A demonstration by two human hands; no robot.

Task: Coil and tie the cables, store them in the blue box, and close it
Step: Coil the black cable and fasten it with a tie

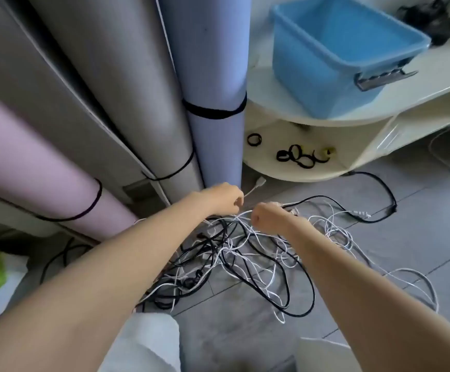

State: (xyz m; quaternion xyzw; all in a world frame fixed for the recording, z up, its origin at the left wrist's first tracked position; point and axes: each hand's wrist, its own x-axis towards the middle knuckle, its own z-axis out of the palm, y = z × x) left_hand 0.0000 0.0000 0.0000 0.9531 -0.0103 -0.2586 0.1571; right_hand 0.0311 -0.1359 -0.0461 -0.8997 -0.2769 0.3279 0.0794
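Thin white cable (254, 187) pinched, tangled cords (245, 253)

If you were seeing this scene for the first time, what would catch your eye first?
First, the tangle of black and white cables on the grey floor, with the left hand pinching a white cable end and the right hand gripping strands. Next, the open blue box on the pale shelf at upper right, with black ties lying on the shelf below.
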